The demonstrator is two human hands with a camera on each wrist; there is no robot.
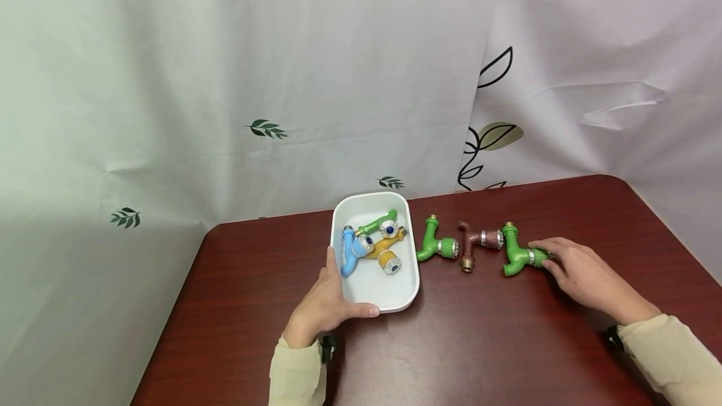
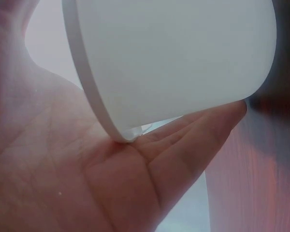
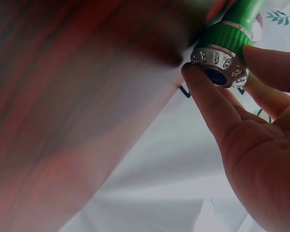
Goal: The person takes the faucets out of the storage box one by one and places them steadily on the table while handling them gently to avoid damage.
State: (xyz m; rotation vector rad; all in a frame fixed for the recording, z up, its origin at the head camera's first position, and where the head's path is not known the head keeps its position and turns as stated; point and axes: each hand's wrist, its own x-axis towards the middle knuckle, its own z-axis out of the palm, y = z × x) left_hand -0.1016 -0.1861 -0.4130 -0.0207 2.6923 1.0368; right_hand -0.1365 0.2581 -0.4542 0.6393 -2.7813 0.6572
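Observation:
My left hand [image 1: 324,306] holds a white plastic tub [image 1: 389,296] by its near left corner, its thumb along the near rim and its fingers along the left side. In the left wrist view, fingers [image 2: 183,150] lie against the tub's outer wall [image 2: 179,53]. Inside the tub are a blue faucet [image 1: 348,255], a yellow faucet [image 1: 383,249] and a green faucet [image 1: 372,224]. My right hand [image 1: 581,271] pinches the ribbed knob of another green faucet [image 1: 512,249] at the right end of a row. Its silver cap [image 3: 220,63] shows between thumb and fingers in the right wrist view.
Between the tub and my right hand lie a green faucet [image 1: 430,240] and a brown faucet [image 1: 469,243] on the dark red wooden table [image 1: 479,343]. A pale curtain with leaf prints [image 1: 338,80] hangs behind the table's far edge.

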